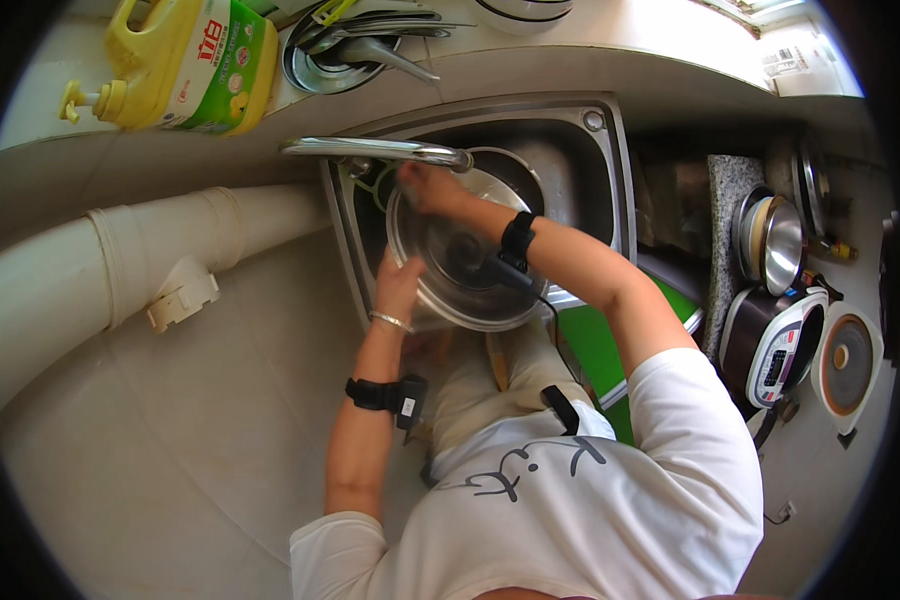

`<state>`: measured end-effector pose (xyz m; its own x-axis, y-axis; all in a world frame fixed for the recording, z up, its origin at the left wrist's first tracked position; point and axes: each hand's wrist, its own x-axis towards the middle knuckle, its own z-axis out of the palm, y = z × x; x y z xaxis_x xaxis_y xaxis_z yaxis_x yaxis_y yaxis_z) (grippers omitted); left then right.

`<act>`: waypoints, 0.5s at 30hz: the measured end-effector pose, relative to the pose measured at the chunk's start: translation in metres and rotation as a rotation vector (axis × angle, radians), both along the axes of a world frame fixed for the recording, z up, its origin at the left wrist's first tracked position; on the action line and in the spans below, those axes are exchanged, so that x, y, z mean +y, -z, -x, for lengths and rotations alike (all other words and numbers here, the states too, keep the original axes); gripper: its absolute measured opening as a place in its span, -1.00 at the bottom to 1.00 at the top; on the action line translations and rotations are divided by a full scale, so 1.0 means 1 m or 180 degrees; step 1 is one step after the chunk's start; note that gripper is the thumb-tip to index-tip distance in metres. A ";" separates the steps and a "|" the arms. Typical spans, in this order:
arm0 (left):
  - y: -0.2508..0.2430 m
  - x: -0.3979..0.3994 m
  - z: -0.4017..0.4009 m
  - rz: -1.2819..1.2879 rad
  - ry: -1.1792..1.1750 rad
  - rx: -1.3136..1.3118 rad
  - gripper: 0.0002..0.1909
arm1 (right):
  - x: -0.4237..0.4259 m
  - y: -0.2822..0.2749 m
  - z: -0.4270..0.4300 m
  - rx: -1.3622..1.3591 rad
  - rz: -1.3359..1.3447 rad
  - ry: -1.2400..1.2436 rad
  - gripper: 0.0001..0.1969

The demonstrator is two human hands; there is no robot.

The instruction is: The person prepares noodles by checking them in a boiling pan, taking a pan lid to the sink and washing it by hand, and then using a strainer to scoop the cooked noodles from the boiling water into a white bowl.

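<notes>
A round see-through pot lid [487, 304] with a pale rim and a dark centre is tilted over the front of the steel sink [615, 187]. My left hand [399, 283] grips its rim at the left. My right hand [433, 189] is at the lid's far-left edge, below the chrome faucet [390, 148]. Its fingers are blurred, so whether something is in them is unclear. Behind the lid, a round metal vessel [534, 180] rests in the sink, partly covered by the lid and my right arm.
A yellow dish-soap jug [139, 56] and a metal container [296, 67] of utensils stand on the ledge. A thick white pipe [150, 244] runs left of the sink. To the right are stacked bowls [782, 247], a rice cooker [772, 367] with its lid raised, and a green panel [592, 345].
</notes>
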<state>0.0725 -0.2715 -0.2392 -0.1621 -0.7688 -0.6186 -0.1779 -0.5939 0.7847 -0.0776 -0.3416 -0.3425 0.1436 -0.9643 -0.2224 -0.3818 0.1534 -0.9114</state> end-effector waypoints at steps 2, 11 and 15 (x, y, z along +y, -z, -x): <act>0.009 0.008 -0.008 0.0213 -0.0085 0.0039 -0.67 | -0.008 0.023 0.024 0.0962 0.0375 0.0089 -0.72; -0.056 0.022 -0.024 -0.0174 -0.0482 -0.0059 -0.61 | 0.076 0.070 0.104 0.2190 -0.0579 0.0036 -0.61; -0.045 0.032 -0.033 0.0249 -0.0566 -0.0092 -0.62 | 0.078 0.083 0.108 0.2459 -0.1147 -0.1192 -0.73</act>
<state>0.1053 -0.2392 -0.1940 -0.0024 -0.8297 -0.5582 -0.0985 -0.5553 0.8258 -0.1859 -0.2637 -0.4253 0.1188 -0.7392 -0.6630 -0.9445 0.1219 -0.3052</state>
